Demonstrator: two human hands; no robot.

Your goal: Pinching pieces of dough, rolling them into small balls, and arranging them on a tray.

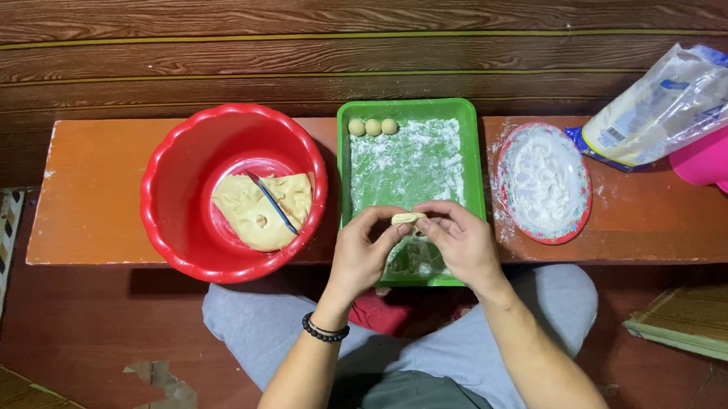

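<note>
Both hands meet over the near end of a green tray dusted with flour. My left hand and my right hand pinch a small pale dough piece between their fingertips. Three dough balls lie in a row at the tray's far left corner. A black bead bracelet is on my left wrist.
A red plastic bowl at the left holds a slab of yellow dough with a thin dark tool across it. A flour-filled plate sits at the right, then a flour bag and a pink container. All rest on a low orange bench.
</note>
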